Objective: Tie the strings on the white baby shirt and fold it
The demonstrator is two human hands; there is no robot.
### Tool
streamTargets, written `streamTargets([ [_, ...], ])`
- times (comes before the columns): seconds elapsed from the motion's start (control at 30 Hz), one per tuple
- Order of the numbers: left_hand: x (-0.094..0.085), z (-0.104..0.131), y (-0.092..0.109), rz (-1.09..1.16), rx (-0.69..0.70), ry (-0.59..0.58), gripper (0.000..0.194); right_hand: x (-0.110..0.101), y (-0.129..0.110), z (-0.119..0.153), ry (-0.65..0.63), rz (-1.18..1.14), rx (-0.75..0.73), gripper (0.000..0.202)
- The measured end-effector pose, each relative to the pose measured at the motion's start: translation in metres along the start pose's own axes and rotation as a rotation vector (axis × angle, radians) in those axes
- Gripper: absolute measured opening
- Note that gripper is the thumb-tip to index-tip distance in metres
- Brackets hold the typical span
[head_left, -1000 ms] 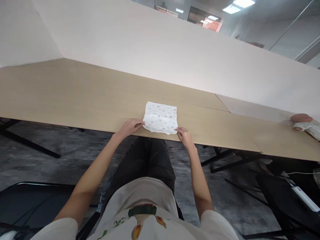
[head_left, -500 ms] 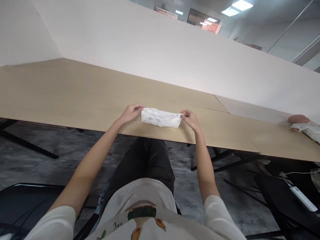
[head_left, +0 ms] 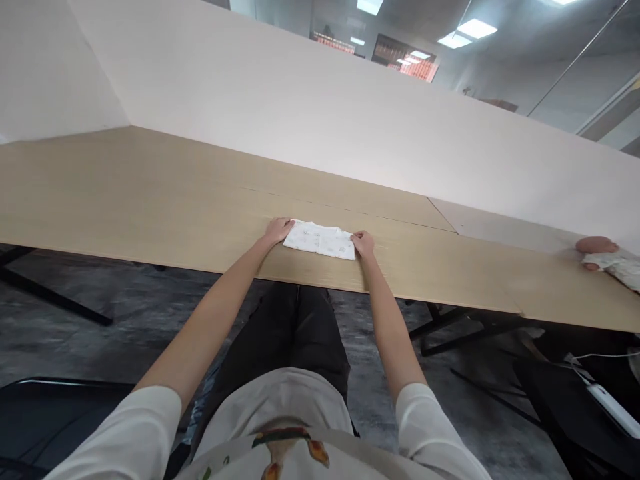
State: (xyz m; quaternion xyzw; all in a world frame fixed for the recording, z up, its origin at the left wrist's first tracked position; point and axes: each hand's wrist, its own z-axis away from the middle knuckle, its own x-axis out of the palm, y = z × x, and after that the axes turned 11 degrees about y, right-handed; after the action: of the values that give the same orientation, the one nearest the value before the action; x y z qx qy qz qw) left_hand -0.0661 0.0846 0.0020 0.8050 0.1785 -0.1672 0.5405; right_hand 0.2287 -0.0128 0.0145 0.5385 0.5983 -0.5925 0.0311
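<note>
A folded white baby shirt [head_left: 320, 239] with small faint prints lies flat on the wooden table [head_left: 210, 200], its curved neckline on the far side. My left hand [head_left: 279, 231] is at its far left corner, fingers closed on the edge. At the far right corner, my right hand [head_left: 363, 243] pinches the cloth between thumb and curled fingers. Both forearms reach over the table's near edge.
A white partition [head_left: 310, 127] runs along the table's back. A doll [head_left: 597, 245] in white clothing lies at the far right. Black chairs stand at both sides, the right one with a white power strip [head_left: 613, 408] on it.
The baby shirt has come down flat onto the table and looks smoother. Both hands have lowered with it, and the right hand has shifted slightly left.
</note>
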Motion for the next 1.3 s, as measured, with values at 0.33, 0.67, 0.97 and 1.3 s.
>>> streamTargets([
  [0.33, -0.014, 0.032, -0.007, 0.133, -0.076, 0.239, 0.032, -0.003, 0.015, 0.019, 0.162, -0.194, 0.01, 0.03],
  [0.67, -0.016, 0.037, -0.005, 0.256, -0.13, 0.301, 0.032, 0.0, 0.021, 0.015, 0.151, -0.279, 0.012, 0.034],
  [0.97, -0.016, 0.038, -0.004, 0.033, -0.024, 0.09, 0.027, 0.007, 0.024, 0.011, -0.007, -0.257, -0.107, 0.038],
  [1.3, -0.013, 0.035, -0.008, -0.042, -0.016, 0.15, 0.037, 0.004, 0.022, 0.016, -0.025, -0.215, -0.163, 0.028],
])
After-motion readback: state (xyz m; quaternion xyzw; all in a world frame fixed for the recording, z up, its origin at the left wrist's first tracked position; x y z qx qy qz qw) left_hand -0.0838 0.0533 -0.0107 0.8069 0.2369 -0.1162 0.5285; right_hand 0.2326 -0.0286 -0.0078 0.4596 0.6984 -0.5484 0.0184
